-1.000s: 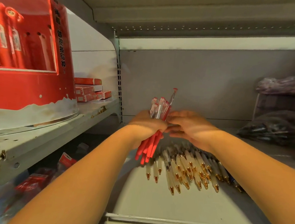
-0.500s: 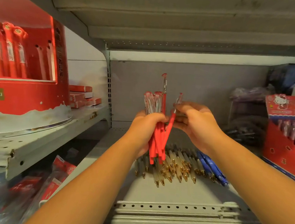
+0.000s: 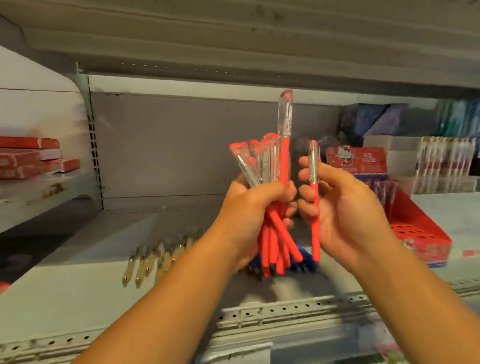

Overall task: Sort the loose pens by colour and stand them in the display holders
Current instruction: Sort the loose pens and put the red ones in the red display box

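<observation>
My left hand (image 3: 252, 209) grips a bunch of red pens (image 3: 274, 237) with clear caps, held upright above the shelf; one pen sticks up higher than the others. My right hand (image 3: 340, 214) holds a single red pen (image 3: 314, 200) upright, just right of the bunch and apart from it. Loose pens with gold tips (image 3: 153, 264) lie on the grey shelf (image 3: 78, 289) below, and blue pens (image 3: 298, 264) lie under the bunch, partly hidden. A red display holder (image 3: 420, 232) with holes in its top stands to the right.
Flat red boxes (image 3: 23, 157) are stacked on the left-hand shelf. Behind the red holder stands a white pen display (image 3: 443, 162) with dark packs beyond it. A shelf board hangs close overhead. The shelf's perforated front rail (image 3: 294, 311) runs below my arms.
My right hand has drawn one red pen out of the bunch and moved it right. The view has swung right and up, so the big red stand at left has left the frame.
</observation>
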Motion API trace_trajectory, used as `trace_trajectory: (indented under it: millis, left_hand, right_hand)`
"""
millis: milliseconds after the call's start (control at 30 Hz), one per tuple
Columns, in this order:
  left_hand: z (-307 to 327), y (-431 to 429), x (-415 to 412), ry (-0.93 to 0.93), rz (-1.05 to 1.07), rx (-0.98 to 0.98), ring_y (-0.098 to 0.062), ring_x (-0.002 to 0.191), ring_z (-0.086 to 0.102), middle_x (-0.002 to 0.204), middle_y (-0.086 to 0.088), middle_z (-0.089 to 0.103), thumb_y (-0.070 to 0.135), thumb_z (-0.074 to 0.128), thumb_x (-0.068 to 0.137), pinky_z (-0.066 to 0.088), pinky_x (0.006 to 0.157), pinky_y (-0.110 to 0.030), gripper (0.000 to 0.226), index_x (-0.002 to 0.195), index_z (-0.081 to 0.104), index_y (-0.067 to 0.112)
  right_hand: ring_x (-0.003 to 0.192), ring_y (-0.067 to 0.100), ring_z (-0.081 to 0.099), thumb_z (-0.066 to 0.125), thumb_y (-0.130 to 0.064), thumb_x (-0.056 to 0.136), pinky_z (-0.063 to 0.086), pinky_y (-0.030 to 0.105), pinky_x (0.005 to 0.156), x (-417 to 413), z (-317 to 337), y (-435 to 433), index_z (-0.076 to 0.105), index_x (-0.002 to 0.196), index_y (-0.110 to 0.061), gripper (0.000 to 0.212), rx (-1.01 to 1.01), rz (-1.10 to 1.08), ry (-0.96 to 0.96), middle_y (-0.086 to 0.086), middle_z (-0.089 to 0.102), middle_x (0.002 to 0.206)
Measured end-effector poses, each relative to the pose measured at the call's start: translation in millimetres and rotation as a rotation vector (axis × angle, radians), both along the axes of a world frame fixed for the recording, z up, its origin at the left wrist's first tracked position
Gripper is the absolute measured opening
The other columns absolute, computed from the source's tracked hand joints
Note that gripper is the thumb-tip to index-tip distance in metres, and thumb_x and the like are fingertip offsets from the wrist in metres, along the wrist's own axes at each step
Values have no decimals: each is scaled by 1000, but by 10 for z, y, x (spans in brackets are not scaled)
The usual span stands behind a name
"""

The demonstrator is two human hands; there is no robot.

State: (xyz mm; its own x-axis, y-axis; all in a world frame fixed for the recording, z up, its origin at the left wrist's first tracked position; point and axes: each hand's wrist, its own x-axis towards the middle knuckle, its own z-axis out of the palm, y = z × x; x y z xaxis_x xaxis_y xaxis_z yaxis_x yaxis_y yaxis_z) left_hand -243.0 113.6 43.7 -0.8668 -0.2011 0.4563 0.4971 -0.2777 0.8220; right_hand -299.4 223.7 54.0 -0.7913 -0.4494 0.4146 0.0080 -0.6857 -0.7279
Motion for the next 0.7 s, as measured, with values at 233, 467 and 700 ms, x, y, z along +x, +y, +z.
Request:
trace_trajectory:
  millis: [233, 467, 700]
  left_hand:
    - [-109, 901, -342, 14, -81, 1, -13, 48, 47, 65, -6, 55, -1, 56, 62, 40, 42, -20, 14, 69, 63, 9]
    - [-248, 1673, -731, -57, 9, 33, -15, 48, 45, 66, -7, 53, -1, 56, 60, 39, 42, -22, 17, 74, 61, 6]
    - [-289, 2151, -1028, -100, 157, 31, -14, 47, 47, 60, -6, 54, 0, 57, 61, 41, 42, -23, 19, 80, 58, 3]
  right_hand:
    - [48, 8, 41, 48, -13, 96, 30, 17, 42, -330, -84, 955, 60, 104, -6, 16, -8, 6, -34, 1, 51, 71]
    - [54, 9, 49, 50, -9, 94, 40, 18, 43, -832, -199, 1832, 59, 106, 0, 18, 1, 35, -13, 3, 53, 69]
    - [65, 12, 64, 52, -9, 95, 54, 23, 59, -1414, -322, 2340, 76, 88, -9, 24, 117, 27, 55, 4, 68, 74]
